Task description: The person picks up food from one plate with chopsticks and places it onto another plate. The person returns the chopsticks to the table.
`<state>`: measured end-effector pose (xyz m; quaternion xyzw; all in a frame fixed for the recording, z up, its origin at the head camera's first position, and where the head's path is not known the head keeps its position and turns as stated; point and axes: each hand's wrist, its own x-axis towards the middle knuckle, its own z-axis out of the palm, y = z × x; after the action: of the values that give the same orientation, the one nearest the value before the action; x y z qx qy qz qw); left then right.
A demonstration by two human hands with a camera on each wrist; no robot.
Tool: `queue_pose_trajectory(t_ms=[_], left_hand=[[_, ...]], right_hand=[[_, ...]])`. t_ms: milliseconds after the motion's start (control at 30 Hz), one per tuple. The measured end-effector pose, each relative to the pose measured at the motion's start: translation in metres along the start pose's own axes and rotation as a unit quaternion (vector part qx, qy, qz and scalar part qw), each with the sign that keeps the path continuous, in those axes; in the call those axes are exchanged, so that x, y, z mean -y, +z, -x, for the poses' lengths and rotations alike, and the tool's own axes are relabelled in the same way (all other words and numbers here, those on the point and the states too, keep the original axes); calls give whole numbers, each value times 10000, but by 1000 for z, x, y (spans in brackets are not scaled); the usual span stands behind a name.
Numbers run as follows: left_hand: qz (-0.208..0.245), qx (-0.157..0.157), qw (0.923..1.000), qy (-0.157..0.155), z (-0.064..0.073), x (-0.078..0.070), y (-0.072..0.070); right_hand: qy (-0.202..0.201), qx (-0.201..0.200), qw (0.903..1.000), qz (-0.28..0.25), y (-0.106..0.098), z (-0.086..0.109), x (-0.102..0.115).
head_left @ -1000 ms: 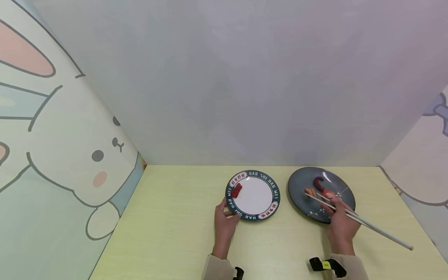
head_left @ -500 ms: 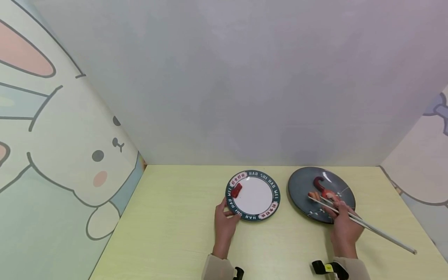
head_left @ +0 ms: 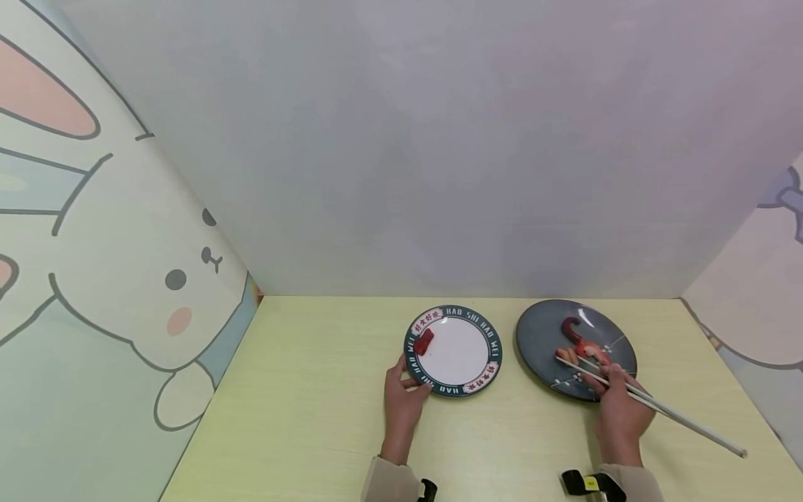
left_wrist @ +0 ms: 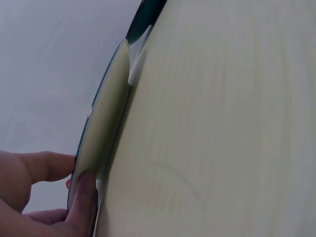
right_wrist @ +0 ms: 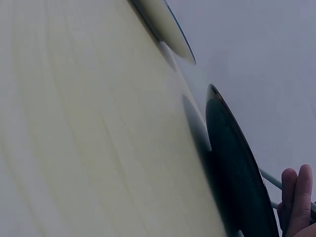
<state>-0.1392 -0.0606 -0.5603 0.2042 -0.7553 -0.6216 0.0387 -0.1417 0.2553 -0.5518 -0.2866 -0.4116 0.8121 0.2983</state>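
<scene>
My left hand (head_left: 404, 403) grips the lower-left rim of a small white plate (head_left: 461, 348) with a dark green lettered border; the left wrist view has fingers on both sides of that rim (left_wrist: 102, 113). On this plate lies a small red piece (head_left: 424, 341). In my right hand (head_left: 623, 413) is a pair of light chopsticks (head_left: 684, 420), slanting up and left over a dark blue-grey plate (head_left: 541, 328). Their tips are at a small orange-brown food piece (head_left: 567, 355). Beside it rest a curled dark red tentacle-like piece (head_left: 569, 328) and a red-and-pink piece (head_left: 592, 351), partly behind the fingers.
Both plates stand on a pale yellow-green table (head_left: 314, 390), near its back edge. A grey wall (head_left: 401, 174) rises behind. On the left is a side wall with a cartoon rabbit (head_left: 138, 279); another patterned wall (head_left: 753, 300) stands at the right.
My right hand and the chopsticks have shifted slightly right and down, and the orange-brown piece has moved right with the tips, closer to the red pieces. The left hand and white plate stay put.
</scene>
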Motion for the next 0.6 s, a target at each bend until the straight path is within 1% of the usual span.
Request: queue_pose_trajectory(t_ms=[267, 600], left_hand=[[-20, -10, 10000, -29, 0, 0, 0], [78, -4, 10000, 35, 0, 0, 0]], right_hand=[[-54, 38, 9997, 234, -2, -2, -2], [-283, 147, 9980, 542, -2, -1, -4]])
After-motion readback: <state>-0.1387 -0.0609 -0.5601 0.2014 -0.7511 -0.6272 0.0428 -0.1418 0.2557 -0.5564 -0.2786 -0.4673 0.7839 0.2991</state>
